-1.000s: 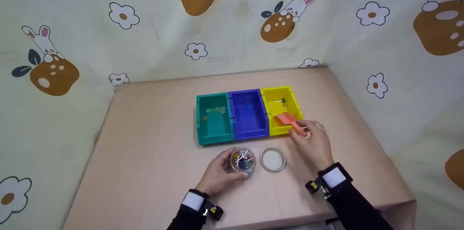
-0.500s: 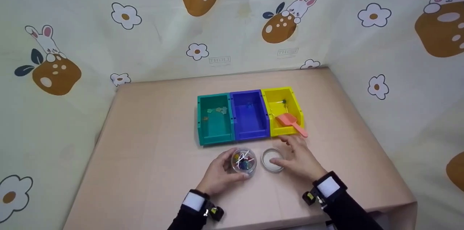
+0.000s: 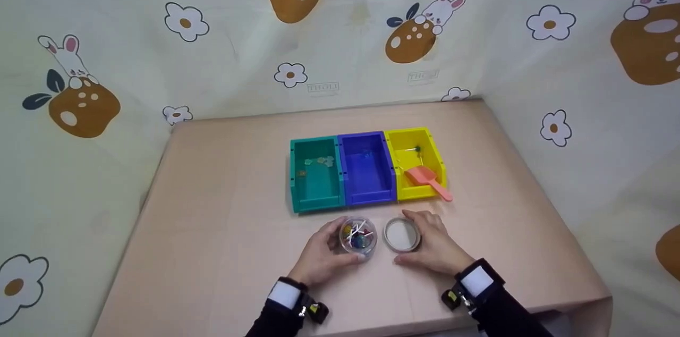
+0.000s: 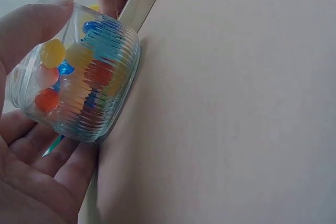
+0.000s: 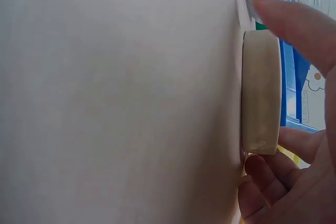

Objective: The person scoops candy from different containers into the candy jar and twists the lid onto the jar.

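My left hand (image 3: 321,252) holds a clear ribbed glass jar (image 4: 105,77) of colourful glassy pieces and white sticks, thumb on one side and fingers on the other. In the head view the jar stands right of that hand, mouth up. My right hand (image 3: 433,244) is spread round a flat round lid (image 5: 261,93), cream at its side, lying just right of the jar. In the right wrist view my fingertips (image 5: 262,174) are at the lid's lower end, while the thumb sits slightly off its upper end.
Behind the jar stand three joined bins: a green bin (image 3: 321,203) with small pieces, a blue bin (image 3: 369,196), and a yellow bin (image 3: 430,140) with sticks. A coral scoop (image 3: 425,175) lies in the yellow bin, handle over its front. The table's near edge (image 3: 425,325) lies below my wrists.
My right hand has let go of the scoop, leaving it in the yellow bin, and has come down and left to the lid. The left hand stays with the jar.
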A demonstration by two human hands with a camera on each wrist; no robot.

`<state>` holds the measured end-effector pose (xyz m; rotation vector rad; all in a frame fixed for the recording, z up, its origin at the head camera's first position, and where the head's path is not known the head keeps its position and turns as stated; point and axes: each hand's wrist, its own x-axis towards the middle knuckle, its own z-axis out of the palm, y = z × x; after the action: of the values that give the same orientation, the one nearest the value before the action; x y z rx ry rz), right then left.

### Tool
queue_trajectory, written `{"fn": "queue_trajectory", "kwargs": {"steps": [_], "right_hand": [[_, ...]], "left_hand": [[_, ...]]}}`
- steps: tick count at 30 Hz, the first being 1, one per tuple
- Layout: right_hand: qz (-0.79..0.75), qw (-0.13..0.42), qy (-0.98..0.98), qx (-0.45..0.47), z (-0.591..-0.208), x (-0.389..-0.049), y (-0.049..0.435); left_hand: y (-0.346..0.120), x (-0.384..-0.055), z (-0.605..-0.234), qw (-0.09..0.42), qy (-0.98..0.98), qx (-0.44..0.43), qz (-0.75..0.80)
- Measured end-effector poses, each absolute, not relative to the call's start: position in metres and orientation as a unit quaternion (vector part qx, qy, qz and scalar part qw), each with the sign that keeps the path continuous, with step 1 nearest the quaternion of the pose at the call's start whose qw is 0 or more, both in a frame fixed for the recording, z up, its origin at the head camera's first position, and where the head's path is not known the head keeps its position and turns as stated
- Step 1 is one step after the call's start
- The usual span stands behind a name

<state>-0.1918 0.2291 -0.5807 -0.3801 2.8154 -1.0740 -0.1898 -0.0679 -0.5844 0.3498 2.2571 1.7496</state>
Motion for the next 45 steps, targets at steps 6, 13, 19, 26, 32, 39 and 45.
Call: {"fn": "queue_trajectory", "kwargs": {"steps": [6, 13, 19, 26, 32, 39, 45], "right_hand": [[-0.355, 0.044, 0.925, -0.127, -0.582, -0.192, 0.229], [-0.434, 0.032, 0.894, -0.103, -0.575, -0.189, 0.228], [-0.509, 0.008, 0.857, -0.084, -0.562, -0.188, 0.224], [-0.597, -0.027, 0.796, -0.090, -0.548, -0.186, 0.218], [-0.608, -0.042, 0.782, -0.130, -0.538, -0.188, 0.208], [-0.579, -0.071, 0.786, -0.206, -0.529, -0.190, 0.187], [-0.493, -0.060, 0.824, -0.273, -0.524, -0.190, 0.168]], "left_hand": [[-0.067, -0.190, -0.586, 0.132, 0.776, 0.120, 0.604], [-0.068, -0.189, -0.587, 0.132, 0.768, 0.129, 0.613], [-0.068, -0.189, -0.586, 0.133, 0.768, 0.131, 0.613], [-0.067, -0.190, -0.587, 0.128, 0.764, 0.135, 0.618], [-0.067, -0.190, -0.588, 0.126, 0.758, 0.138, 0.625], [-0.069, -0.189, -0.587, 0.126, 0.765, 0.134, 0.618], [-0.069, -0.190, -0.589, 0.123, 0.764, 0.140, 0.617]]}}
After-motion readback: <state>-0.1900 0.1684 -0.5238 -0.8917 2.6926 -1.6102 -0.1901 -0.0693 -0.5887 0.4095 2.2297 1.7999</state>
